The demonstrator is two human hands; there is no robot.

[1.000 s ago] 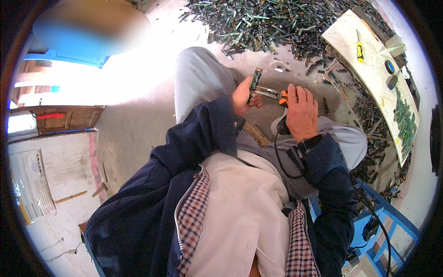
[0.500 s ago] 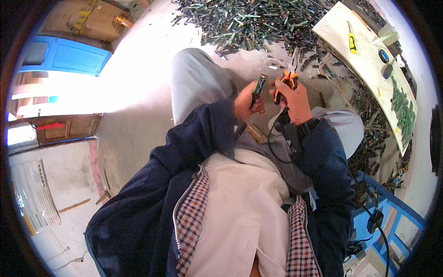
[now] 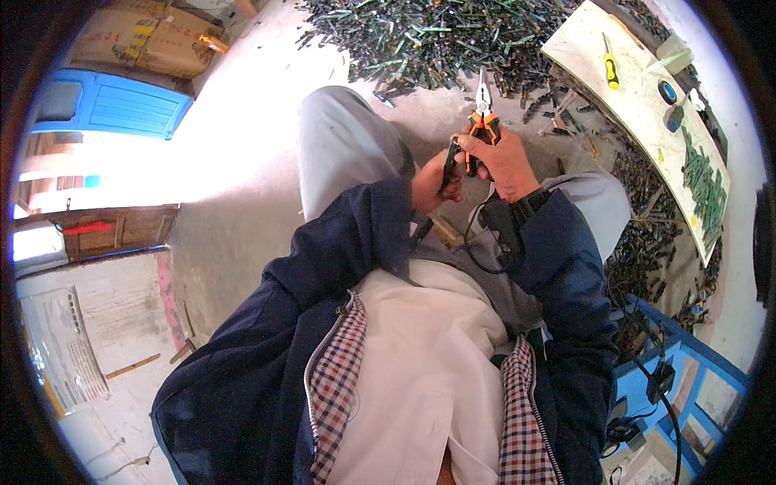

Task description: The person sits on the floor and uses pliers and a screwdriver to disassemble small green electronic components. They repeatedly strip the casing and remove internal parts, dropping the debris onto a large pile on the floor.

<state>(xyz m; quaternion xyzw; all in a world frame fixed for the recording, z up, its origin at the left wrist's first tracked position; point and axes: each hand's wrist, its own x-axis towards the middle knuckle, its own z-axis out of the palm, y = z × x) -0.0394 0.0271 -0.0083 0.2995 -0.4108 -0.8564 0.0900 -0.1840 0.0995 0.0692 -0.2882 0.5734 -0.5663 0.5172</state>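
Note:
Closed around a narrow dark strip [image 3: 449, 167], which looks like a small circuit board, is my left hand [image 3: 428, 185]. My right hand [image 3: 511, 168] grips pliers [image 3: 484, 121] with orange and black handles, their metal jaws pointing away from me. The thumb and fingertips of my right hand reach to the upper end of the strip; whether they press on it I cannot make out. The plier jaws are apart from the strip. Both hands are above the floor between my knees.
A large pile of dark narrow strips [image 3: 436, 40] covers the floor ahead. On the right, a pale board [image 3: 638, 105] bears a yellow-black screwdriver [image 3: 610, 65], a blue-centred roll [image 3: 667, 92] and green circuit boards [image 3: 702, 186]. A blue frame [image 3: 687, 360] with black cables stands at lower right.
My right hand has moved left with the pliers, up against my left hand. The strip in my left hand has turned and sits a little lower.

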